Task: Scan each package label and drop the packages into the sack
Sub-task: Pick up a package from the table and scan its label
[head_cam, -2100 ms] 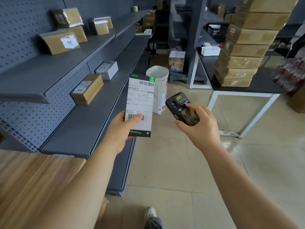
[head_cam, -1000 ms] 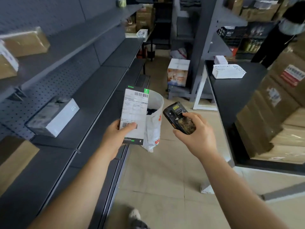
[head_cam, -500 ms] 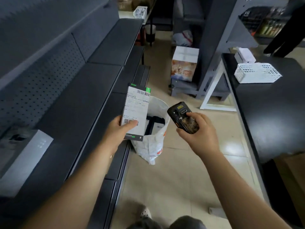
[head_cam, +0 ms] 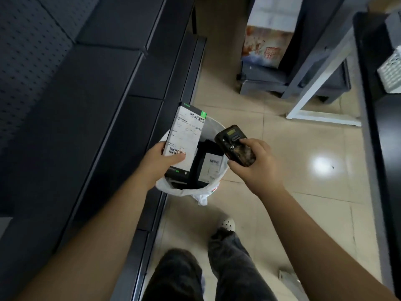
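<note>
Two hands hover over the open white sack (head_cam: 186, 190), which stands on the tiled floor against the foot of the dark shelving (head_cam: 91, 88). Your left hand (head_cam: 160, 161) grips a flat package (head_cam: 186, 137) at its lower end, thumb pressed across the barcode, label facing up at you; the package stands nearly upright, its bottom edge dipping into the sack's mouth on the shelving side. Your right hand (head_cam: 256, 166) is wrapped around a black handheld scanner (head_cam: 235, 147), thumb on its keys, held above the sack's other rim with its top end tilted toward the package. Inside the sack lies another dark package (head_cam: 206, 168) with a white barcode label showing. Just on the near side of the sack, your dark trousers and one white perforated shoe (head_cam: 227, 223) stand on the tiles. Well beyond the sack, a printed carton (head_cam: 271, 33) sits on a low grey shelf base, beside a white-legged desk (head_cam: 321, 83).
</note>
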Demonstrator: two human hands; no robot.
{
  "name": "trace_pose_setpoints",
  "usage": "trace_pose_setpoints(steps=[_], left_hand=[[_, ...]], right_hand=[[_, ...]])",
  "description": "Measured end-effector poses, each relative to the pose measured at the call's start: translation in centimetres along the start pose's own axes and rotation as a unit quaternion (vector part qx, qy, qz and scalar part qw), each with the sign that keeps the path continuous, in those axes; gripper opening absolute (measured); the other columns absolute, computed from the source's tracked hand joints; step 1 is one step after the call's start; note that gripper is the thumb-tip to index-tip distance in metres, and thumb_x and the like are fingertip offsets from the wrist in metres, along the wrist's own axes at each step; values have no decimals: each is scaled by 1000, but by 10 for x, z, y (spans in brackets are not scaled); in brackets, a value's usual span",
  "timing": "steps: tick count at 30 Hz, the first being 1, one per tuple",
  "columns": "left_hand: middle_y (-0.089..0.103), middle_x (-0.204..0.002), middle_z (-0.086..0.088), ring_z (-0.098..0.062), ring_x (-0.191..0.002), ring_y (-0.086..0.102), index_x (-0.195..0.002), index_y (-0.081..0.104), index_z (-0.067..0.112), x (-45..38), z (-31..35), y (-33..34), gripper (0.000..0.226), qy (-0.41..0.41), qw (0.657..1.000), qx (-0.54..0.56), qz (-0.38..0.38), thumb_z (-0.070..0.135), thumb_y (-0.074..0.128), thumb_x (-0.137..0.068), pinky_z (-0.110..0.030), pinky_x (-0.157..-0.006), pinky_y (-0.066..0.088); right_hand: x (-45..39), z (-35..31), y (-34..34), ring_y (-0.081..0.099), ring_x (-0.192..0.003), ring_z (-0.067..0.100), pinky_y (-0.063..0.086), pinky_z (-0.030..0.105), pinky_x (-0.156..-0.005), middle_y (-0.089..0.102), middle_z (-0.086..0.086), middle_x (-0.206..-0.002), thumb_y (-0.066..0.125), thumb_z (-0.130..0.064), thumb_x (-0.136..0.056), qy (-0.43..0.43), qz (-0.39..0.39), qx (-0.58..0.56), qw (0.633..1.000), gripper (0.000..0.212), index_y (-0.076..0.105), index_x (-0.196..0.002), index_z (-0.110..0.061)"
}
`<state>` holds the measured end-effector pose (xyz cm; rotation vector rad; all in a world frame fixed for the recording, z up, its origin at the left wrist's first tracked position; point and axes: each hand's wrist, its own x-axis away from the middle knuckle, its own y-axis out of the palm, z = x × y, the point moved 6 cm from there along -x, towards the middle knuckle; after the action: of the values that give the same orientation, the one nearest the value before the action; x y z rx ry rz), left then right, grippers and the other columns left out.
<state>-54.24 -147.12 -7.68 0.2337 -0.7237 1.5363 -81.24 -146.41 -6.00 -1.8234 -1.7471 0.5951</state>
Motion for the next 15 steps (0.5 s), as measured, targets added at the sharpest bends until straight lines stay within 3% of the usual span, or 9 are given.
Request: trace_pose_setpoints(steps=[3, 7, 11, 15], left_hand=[[68, -102, 16, -5, -97, 65, -106, 60, 35, -39, -13, 7, 35, -21, 998, -55, -29, 13, 76, -84, -28, -82, 52], [68, -110, 7, -15, -102, 65, -118, 61, 25, -80, -45, 7, 39, -62, 979, -178, -72, 11, 74, -84, -35, -88, 54], [62, -120, -1, -19, -101, 60, -133, 51, 20, -113, -72, 10, 55, -60, 929, -337, -141, 10, 70, -83, -31, -80, 51], [61, -120, -3, -21, -102, 60, -132, 50, 21, -137, -99, 22, 48, -33, 859, -462, -219, 17, 68, -87, -37, -86, 53]], right_hand=[[-30, 20, 29, 55, -109, 12, 44, 24, -86, 54, -8, -128, 81, -35, -71, 17, -17, 12, 1000, 58, 62, -125, -26], [-47, 43, 63, 55, -109, 12, 43, 24, -86, 55, -8, -125, 82, -33, -71, 45, -46, 13, 998, 58, 62, -125, -25], [-51, 60, 91, 55, -105, 11, 43, 23, -81, 57, -6, -123, 82, -35, -70, 65, -43, 21, 997, 59, 63, -124, -25], [-48, 70, 112, 49, -99, 2, 34, 9, -75, 58, -6, -123, 82, -35, -71, 81, -36, 36, 995, 58, 63, -124, -23]])
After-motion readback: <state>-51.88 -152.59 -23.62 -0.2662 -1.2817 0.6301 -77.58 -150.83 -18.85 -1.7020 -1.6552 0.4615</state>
